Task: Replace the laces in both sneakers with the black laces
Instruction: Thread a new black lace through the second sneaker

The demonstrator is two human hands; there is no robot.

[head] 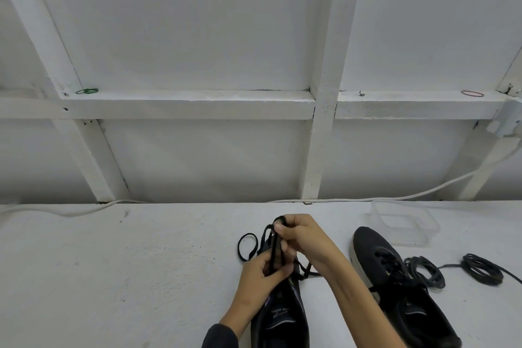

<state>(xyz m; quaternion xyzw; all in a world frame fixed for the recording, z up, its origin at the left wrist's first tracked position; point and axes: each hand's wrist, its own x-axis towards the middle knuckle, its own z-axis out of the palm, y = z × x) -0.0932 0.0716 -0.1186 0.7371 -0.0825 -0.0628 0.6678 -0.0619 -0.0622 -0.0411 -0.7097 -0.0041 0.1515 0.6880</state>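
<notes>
A black sneaker [285,325] lies on the white table [113,277] below my hands, its toe hidden by them. My right hand [302,234] pinches a loop of the black lace [247,246] above the shoe. My left hand [260,274] grips the lace strands lower down, over the shoe's throat. One loop of that lace hangs out to the left. A second black sneaker [395,285] lies to the right with black laces in its eyelets. Two bundles of dark laces [426,271] [481,268] lie to its right.
A clear plastic container [404,223] stands at the back right, near the second sneaker's toe. A white cable [339,200] runs along the table's back edge by the white framed wall. A green rubber band [87,91] and a red one [472,93] rest on the wall ledge.
</notes>
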